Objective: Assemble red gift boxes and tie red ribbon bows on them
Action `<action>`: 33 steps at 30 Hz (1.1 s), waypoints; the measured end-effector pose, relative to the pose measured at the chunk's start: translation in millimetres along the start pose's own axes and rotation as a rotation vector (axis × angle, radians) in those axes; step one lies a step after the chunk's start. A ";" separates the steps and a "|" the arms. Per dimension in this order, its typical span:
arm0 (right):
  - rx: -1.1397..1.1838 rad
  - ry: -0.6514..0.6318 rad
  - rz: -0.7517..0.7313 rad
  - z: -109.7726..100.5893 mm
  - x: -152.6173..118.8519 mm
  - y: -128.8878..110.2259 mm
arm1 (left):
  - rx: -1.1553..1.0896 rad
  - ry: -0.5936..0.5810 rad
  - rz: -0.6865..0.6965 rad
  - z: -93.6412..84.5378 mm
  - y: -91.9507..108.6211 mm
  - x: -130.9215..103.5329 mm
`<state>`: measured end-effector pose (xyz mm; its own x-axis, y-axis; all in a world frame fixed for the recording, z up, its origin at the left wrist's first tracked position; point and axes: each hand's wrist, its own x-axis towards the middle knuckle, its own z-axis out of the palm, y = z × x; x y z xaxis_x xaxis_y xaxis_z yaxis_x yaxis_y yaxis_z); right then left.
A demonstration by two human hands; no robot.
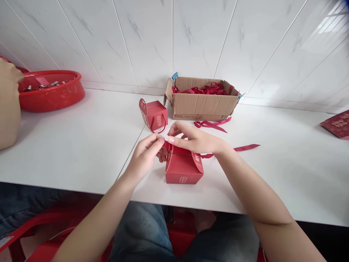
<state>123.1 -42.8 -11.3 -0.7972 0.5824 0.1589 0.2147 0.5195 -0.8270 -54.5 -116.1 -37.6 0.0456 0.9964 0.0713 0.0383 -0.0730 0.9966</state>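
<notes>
A small red gift box (183, 171) stands on the white table near its front edge. My left hand (148, 151) is at the box's upper left, thumb and fingers pinched on a red ribbon (167, 145). Over the top of the box lies my right hand (192, 138), its fingers curled with the thumb tip beside the left fingertips; what its fingers hold, if anything, is hidden. Ribbon also runs out to the right from behind the box, passing under my right wrist, with its pointed end lying on the table.
Behind the hands stands a second red box (159, 115) with a cord handle. A cardboard box (203, 105) of red ribbons is by the wall, a loose ribbon bow (209, 124) before it. A red basket (54, 98) is left, a dark red item (338, 125) right.
</notes>
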 end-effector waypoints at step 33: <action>-0.431 0.103 0.412 -60.9 -15.0 39.4 | 0.481 0.253 0.412 -19.1 112.1 85.1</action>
<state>177.8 7.1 -13.4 -0.5457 0.8360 -0.0585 0.7206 0.4324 -0.5420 -65.4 -38.6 81.0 -0.0808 0.8583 0.5067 0.5100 -0.4012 0.7609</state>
